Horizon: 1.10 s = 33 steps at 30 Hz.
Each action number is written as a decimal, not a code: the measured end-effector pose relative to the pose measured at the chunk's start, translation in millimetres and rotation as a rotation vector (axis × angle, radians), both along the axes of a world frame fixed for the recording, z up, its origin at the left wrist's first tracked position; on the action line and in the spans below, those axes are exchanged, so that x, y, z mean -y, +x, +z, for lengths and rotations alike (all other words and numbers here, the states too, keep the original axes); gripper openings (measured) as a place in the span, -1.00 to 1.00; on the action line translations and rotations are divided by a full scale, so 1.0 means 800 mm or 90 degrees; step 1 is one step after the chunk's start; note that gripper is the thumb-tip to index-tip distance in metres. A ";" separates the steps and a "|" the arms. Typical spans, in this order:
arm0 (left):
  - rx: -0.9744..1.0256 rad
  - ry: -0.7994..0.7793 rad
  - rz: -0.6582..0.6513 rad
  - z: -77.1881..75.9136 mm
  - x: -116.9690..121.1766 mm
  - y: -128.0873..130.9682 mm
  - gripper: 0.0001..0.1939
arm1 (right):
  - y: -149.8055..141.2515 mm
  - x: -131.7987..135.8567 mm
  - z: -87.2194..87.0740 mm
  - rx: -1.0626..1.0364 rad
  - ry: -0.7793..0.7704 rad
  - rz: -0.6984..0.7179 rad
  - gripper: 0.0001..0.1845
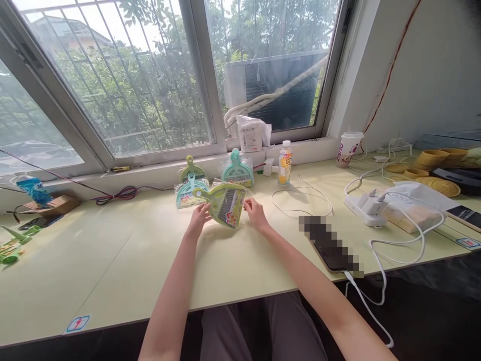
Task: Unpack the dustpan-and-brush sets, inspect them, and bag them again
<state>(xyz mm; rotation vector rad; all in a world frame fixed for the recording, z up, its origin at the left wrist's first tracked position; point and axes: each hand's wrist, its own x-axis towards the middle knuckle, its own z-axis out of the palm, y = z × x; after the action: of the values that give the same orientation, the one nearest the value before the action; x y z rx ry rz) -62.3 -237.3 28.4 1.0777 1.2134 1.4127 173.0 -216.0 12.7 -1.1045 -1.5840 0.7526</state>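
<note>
Both my hands hold a green mini dustpan set in clear packaging (pixel 225 203) just above the pale table (pixel 112 271). My left hand (pixel 198 218) grips its left edge, fingers closed on it. My right hand (pixel 255 212) pinches its right edge. Behind it lie a teal dustpan set (pixel 187 194), another green one (pixel 192 170) and a teal one (pixel 237 170), leaning near the window sill.
A phone (pixel 330 248) on a white cable lies to the right, next to a white charger block (pixel 370 205) and a plastic bag (pixel 413 200). A drink bottle (pixel 285 163), a paper cup (pixel 349 149) and yellow dishes (pixel 436 170) stand further back. Green toys (pixel 13 245) lie at the far left.
</note>
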 end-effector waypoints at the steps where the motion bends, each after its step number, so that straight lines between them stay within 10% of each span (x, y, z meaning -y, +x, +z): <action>1: -0.006 0.003 -0.011 0.000 0.000 0.002 -0.42 | 0.003 -0.004 -0.002 -0.055 -0.051 0.004 -0.88; 13: -0.063 -0.039 -0.163 0.000 0.010 0.003 -0.33 | 0.007 -0.007 -0.002 -0.335 -0.258 0.110 -0.67; 19: -0.115 -0.027 -0.060 0.001 0.008 -0.011 -0.41 | 0.013 -0.010 0.004 -0.333 -0.257 0.130 -0.67; 27: -0.078 -0.071 0.540 0.000 0.016 -0.088 -0.81 | 0.045 -0.025 0.010 -0.481 -0.230 0.016 -0.79; 33: -0.453 -0.052 0.912 0.002 0.029 -0.100 -0.40 | 0.037 -0.022 0.005 -0.520 -0.254 0.025 -0.82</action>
<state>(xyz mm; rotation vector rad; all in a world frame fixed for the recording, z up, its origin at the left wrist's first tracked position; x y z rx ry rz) -142.2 -260.2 30.3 0.5527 2.8587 1.9580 202.9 -198.4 16.5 -0.8593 -0.7772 1.3730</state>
